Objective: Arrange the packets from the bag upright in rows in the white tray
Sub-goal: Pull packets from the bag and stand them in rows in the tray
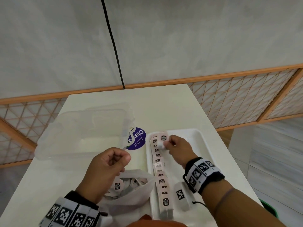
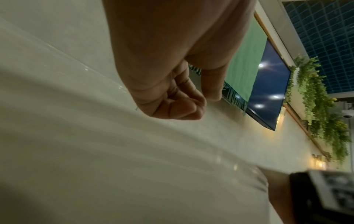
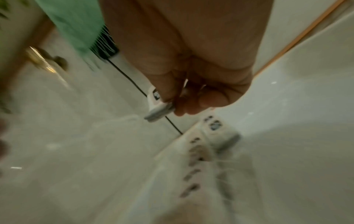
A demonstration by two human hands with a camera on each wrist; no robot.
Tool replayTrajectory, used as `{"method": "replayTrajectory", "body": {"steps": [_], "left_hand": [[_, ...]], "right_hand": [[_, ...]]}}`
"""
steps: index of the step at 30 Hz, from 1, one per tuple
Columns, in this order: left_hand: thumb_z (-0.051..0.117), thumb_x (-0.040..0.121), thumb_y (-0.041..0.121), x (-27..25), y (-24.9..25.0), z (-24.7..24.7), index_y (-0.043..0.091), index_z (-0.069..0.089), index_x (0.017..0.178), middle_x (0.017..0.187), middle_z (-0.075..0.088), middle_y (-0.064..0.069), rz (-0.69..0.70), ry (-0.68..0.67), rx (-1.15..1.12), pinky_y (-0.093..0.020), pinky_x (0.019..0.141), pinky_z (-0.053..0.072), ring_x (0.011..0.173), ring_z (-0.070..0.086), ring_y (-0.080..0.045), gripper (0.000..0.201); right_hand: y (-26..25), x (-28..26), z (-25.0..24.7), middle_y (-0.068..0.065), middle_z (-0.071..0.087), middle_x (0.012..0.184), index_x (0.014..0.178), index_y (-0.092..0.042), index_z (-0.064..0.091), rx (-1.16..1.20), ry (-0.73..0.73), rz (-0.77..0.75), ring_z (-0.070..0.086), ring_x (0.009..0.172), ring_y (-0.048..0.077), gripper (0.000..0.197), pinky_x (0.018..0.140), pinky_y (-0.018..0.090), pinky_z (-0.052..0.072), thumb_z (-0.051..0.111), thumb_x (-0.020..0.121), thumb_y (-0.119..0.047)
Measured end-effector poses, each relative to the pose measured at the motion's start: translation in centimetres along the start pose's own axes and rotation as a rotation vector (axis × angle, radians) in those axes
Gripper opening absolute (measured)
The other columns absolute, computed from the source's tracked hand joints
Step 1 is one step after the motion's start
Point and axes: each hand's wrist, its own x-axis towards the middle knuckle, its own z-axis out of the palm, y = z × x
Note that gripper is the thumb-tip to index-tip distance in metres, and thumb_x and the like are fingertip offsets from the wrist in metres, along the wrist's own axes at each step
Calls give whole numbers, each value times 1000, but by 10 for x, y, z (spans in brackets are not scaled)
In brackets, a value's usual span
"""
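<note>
A white tray (image 1: 199,136) lies on the right of the table. Along its left side stands a row of pale pink packets (image 1: 161,177), upright and close together. At the far end of that row my right hand (image 1: 165,143) pinches one more packet (image 1: 163,138) between thumb and fingers; the right wrist view shows this packet (image 3: 159,106) held just above the row (image 3: 195,151). A thin plastic bag (image 1: 131,199) with more packets (image 1: 117,185) inside lies open near me. My left hand (image 1: 124,158) hovers over the bag, fingers curled, with nothing visible in it (image 2: 199,106).
A clear plastic box (image 1: 82,133) sits at the left of the table, with a round purple sticker (image 1: 136,138) beside it. The table's right edge runs close to the tray. A wooden lattice rail (image 1: 237,99) lines the wall behind.
</note>
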Motion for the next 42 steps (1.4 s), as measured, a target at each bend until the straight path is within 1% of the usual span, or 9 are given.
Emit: {"method": "replayTrajectory", "body": {"steps": [5, 14, 18, 23, 27, 31, 33, 36, 42], "left_hand": [[66, 86, 12, -4, -2, -7, 26, 70, 71, 71, 68, -5, -26, 22, 22, -30, 60, 47, 58, 59, -12, 20], [64, 87, 21, -10, -5, -20, 23, 68, 65, 68, 69, -7, -62, -68, 224, -34, 67, 49, 63, 60, -16, 22], [59, 90, 30, -15, -7, -28, 34, 70, 70, 79, 73, 11, -58, -237, 501, -27, 73, 53, 77, 67, -7, 23], [51, 95, 30, -20, -16, -27, 51, 57, 93, 91, 65, 32, 8, -309, 689, -9, 77, 46, 93, 55, 15, 22], [56, 90, 26, -21, -26, -23, 49, 44, 123, 107, 59, 24, 2, -335, 775, -14, 85, 45, 99, 57, 2, 41], [69, 79, 36, -20, -34, -16, 41, 35, 137, 120, 49, 17, 14, -333, 827, -12, 81, 37, 93, 50, 1, 68], [72, 75, 44, -20, -38, -12, 39, 34, 137, 126, 50, 16, 40, -308, 837, -12, 80, 39, 88, 52, 0, 73], [75, 71, 42, -21, -41, -9, 33, 34, 137, 130, 49, 16, 46, -308, 841, -16, 90, 43, 111, 52, -3, 78], [61, 68, 58, -22, -37, -5, 27, 28, 142, 146, 33, 8, 31, -389, 952, -27, 106, 37, 135, 32, -13, 87]], "right_hand": [[31, 31, 3, -2, 54, 73, 62, -22, 44, -253, -13, 135, 51, 76, 21, 31, 69, 25, 39, 57, 90, -27], [26, 46, 9, 7, 65, 111, 92, -18, 51, -404, -51, 234, 59, 103, 24, 15, 82, 26, 41, 56, 91, -33], [29, 48, 11, 7, 65, 107, 94, -17, 49, -391, -33, 254, 59, 98, 25, 19, 82, 28, 42, 58, 90, -34], [29, 39, 10, 1, 58, 91, 96, -18, 44, -167, 30, 268, 53, 82, 20, 22, 71, 29, 40, 58, 89, -34], [0, 8, 7, -5, 57, 78, 87, -21, 50, 28, -23, 64, 53, 71, 14, 15, 66, 25, 43, 60, 89, -32], [-33, -39, 5, -9, 56, 85, 80, -35, 56, 70, -328, -269, 49, 72, 6, 14, 73, 20, 44, 64, 88, -27], [-39, -56, 6, -9, 55, 98, 92, -43, 61, -8, -460, -396, 50, 78, 1, 15, 76, 15, 44, 66, 88, -30], [-33, -68, 14, -9, 47, 110, 115, -48, 58, -282, -593, -515, 50, 96, 4, 29, 89, 18, 45, 63, 88, -39], [-22, -74, 21, -5, 56, 104, 107, -33, 64, -563, -480, -614, 53, 96, 12, 22, 83, 24, 41, 57, 89, -44]]}}
